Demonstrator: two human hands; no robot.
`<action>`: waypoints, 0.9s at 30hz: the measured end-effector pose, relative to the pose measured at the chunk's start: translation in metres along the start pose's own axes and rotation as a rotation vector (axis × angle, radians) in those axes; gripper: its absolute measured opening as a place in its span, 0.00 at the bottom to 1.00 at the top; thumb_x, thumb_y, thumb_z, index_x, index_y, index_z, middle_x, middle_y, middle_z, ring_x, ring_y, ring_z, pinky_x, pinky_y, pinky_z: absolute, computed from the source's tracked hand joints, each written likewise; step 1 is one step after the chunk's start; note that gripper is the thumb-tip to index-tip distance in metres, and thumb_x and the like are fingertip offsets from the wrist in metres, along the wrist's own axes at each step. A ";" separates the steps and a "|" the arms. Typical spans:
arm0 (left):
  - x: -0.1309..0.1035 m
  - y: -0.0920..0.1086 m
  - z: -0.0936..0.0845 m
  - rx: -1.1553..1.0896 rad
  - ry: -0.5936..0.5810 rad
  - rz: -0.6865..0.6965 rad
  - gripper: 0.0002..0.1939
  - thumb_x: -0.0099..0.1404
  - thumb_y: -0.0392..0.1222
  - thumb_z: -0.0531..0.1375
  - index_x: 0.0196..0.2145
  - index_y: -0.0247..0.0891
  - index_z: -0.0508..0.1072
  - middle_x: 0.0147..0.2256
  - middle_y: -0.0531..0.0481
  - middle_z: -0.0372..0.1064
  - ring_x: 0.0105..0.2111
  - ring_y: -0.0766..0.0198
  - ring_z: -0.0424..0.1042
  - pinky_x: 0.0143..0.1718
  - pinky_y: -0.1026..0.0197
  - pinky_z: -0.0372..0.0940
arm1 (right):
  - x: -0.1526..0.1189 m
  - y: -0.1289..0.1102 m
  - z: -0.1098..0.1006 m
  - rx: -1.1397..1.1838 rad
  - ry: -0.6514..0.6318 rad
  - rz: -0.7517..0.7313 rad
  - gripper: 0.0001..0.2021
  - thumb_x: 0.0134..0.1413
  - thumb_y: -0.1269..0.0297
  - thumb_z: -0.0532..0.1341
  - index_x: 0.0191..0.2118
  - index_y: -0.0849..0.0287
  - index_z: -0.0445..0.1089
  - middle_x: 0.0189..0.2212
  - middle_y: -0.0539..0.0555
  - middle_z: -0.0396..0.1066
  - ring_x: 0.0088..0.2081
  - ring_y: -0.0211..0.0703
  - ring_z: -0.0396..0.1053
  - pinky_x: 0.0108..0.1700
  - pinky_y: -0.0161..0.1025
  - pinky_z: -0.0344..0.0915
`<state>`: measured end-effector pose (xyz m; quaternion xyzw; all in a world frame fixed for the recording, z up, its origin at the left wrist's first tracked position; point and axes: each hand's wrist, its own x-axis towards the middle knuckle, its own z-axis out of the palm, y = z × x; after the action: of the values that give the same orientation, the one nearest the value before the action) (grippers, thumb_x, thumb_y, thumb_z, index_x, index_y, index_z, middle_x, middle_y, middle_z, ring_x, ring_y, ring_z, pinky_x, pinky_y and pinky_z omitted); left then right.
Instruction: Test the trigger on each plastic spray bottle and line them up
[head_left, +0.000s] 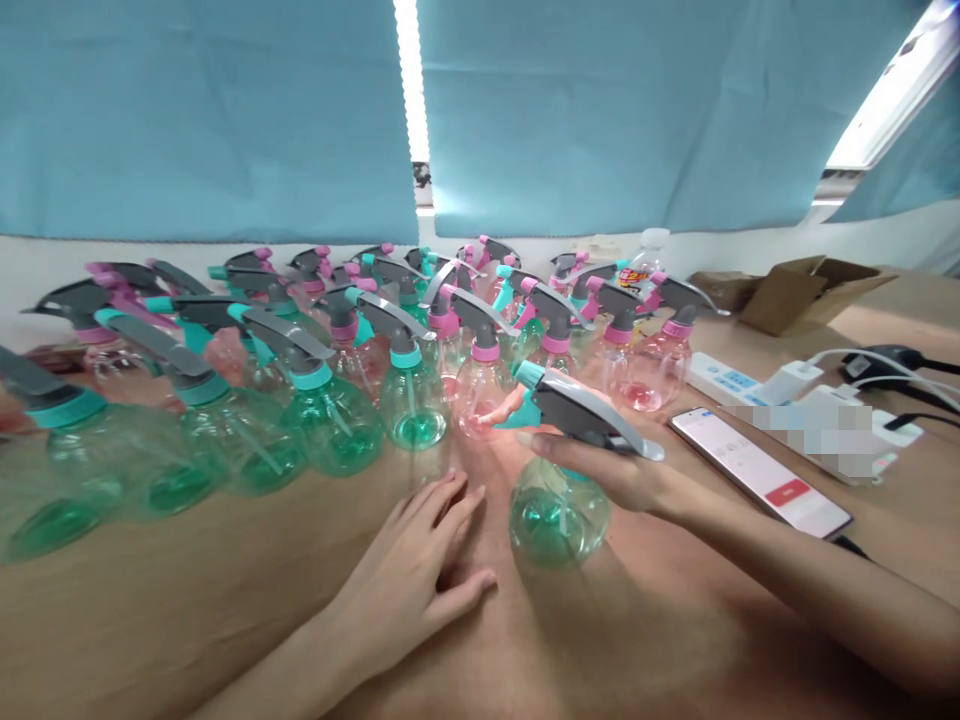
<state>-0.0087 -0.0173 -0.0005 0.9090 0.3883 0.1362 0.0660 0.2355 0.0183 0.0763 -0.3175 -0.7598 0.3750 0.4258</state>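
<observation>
I'm looking over a smooth, wood-brown table (225, 570), with blue sheeting (262, 110) hung on the far side and a bright light strip (411, 80) showing through a gap. My right hand (600, 470) is curled round the neck of a spray bottle (551, 525), just right of my left hand (424, 555); I can't tell whether its base touches the table. The left is open and holds nothing, palm down, fingers loosely spread. The bottle is round, clear green plastic with a grey head and turquoise nozzle. Similar green bottles (337, 425) and pink bottles (487, 385) crowd behind. A cardboard box (806, 295) gapes at right. The phone (757, 465) shows a red button, its writing too small to read.
</observation>
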 end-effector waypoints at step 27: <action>0.006 0.006 -0.010 0.047 -0.057 -0.010 0.29 0.68 0.53 0.56 0.62 0.38 0.59 0.64 0.38 0.53 0.62 0.45 0.53 0.58 0.40 0.55 | -0.001 -0.002 0.012 0.057 0.122 0.030 0.05 0.58 0.63 0.59 0.41 0.51 0.66 0.24 0.44 0.57 0.24 0.37 0.56 0.42 0.45 0.65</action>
<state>-0.0035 -0.0172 0.0111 0.9119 0.3939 0.1009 0.0563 0.2248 0.0129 0.0734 -0.3389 -0.7166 0.3825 0.4746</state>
